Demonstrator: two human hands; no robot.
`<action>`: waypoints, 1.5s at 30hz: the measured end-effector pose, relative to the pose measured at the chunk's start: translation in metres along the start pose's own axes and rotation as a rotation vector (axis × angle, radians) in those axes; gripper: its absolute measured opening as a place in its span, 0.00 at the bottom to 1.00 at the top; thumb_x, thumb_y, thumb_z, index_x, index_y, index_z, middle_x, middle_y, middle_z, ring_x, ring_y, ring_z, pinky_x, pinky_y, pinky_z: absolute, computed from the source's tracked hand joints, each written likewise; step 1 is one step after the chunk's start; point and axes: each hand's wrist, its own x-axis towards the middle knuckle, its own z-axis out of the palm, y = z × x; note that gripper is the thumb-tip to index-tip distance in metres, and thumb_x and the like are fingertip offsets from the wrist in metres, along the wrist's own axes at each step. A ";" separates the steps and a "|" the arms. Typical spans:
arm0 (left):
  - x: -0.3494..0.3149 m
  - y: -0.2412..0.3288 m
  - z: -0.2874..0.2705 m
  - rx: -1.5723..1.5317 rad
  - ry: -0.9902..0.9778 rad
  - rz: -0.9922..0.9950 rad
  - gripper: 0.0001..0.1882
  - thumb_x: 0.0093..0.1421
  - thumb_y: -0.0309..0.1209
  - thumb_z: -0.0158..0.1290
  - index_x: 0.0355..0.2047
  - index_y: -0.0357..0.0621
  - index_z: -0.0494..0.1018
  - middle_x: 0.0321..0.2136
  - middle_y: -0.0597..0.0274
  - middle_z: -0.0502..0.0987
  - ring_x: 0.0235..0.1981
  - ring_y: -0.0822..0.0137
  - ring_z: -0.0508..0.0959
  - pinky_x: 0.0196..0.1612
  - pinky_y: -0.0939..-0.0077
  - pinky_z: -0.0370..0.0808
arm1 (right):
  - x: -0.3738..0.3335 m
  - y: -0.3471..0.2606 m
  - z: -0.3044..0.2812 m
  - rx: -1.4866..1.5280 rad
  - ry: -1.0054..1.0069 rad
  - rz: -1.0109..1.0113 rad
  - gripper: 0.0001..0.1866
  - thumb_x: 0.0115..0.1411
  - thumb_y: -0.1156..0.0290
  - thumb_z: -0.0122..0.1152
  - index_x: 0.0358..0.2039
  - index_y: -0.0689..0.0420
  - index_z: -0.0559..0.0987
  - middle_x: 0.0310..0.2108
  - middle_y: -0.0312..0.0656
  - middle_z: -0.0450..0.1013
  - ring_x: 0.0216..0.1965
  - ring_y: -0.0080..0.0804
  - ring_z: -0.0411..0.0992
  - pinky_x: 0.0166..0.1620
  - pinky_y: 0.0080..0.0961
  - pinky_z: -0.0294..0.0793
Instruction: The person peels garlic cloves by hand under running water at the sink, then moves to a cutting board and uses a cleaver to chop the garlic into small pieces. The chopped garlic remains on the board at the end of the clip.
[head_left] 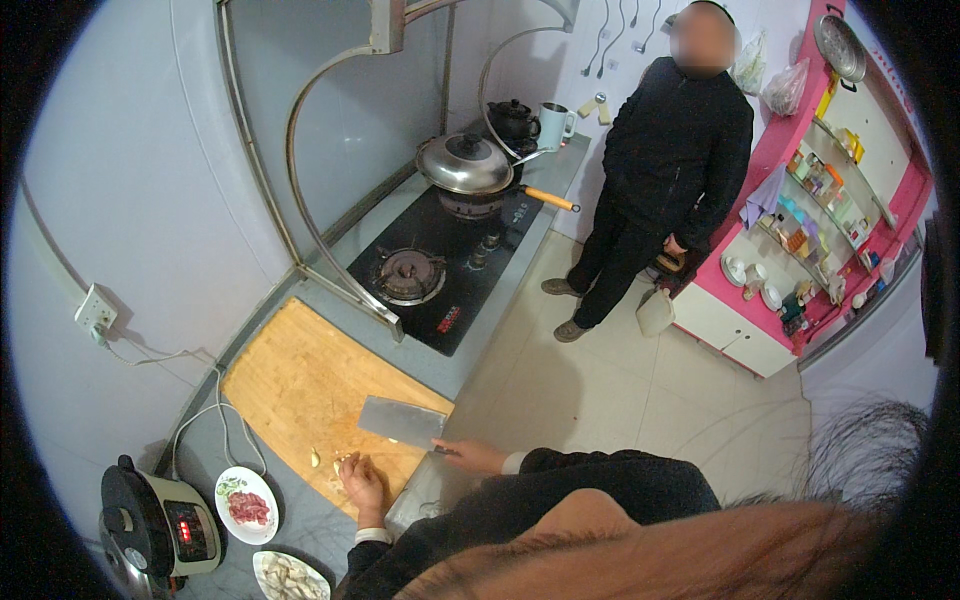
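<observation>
My right hand [476, 456] is closed round the handle of a cleaver [400, 422], whose broad grey blade lies flat over the right edge of a wooden cutting board [290, 365]. A small pale bit shows under the blade's lower edge. On the near part of the board, my left hand [362, 484] has its fingers bent down, the tips on a small pale piece that looks like garlic. Another garlic clove [315, 457] lies just left of those fingers. The fingertips partly cover the piece they touch.
Left of the board stand a plate of sliced raw meat [248, 507], a dish of pale pieces [290, 577] and an electric cooker [160, 525] with its cord. Beyond the board is a gas stove [440, 270] with a lidded wok [465, 165]. A person [675, 150] stands by a pink-edged cabinet [730, 310].
</observation>
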 end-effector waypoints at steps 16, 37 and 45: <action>-0.006 -0.005 0.000 -0.028 -0.028 -0.025 0.11 0.47 0.20 0.49 0.31 0.41 0.76 0.41 0.54 0.72 0.47 0.52 0.67 0.53 0.63 0.63 | -0.005 -0.040 -0.024 0.029 -0.072 0.135 0.28 0.61 0.61 0.45 0.61 0.39 0.55 0.40 0.54 0.71 0.38 0.47 0.71 0.42 0.35 0.68; -0.004 0.011 -0.008 0.026 -0.014 -0.034 0.10 0.50 0.23 0.49 0.33 0.42 0.76 0.41 0.49 0.73 0.44 0.50 0.70 0.47 0.62 0.68 | -0.005 -0.030 -0.015 0.138 -0.124 0.260 0.27 0.60 0.62 0.47 0.60 0.43 0.58 0.47 0.48 0.70 0.44 0.42 0.70 0.48 0.31 0.66; -0.011 0.016 -0.023 0.062 0.164 -0.229 0.16 0.46 0.21 0.49 0.39 0.43 0.72 0.42 0.49 0.71 0.42 0.49 0.70 0.49 0.60 0.67 | 0.003 -0.038 -0.027 -0.129 -0.108 0.160 0.26 0.58 0.62 0.53 0.58 0.47 0.63 0.33 0.50 0.74 0.33 0.46 0.73 0.35 0.36 0.70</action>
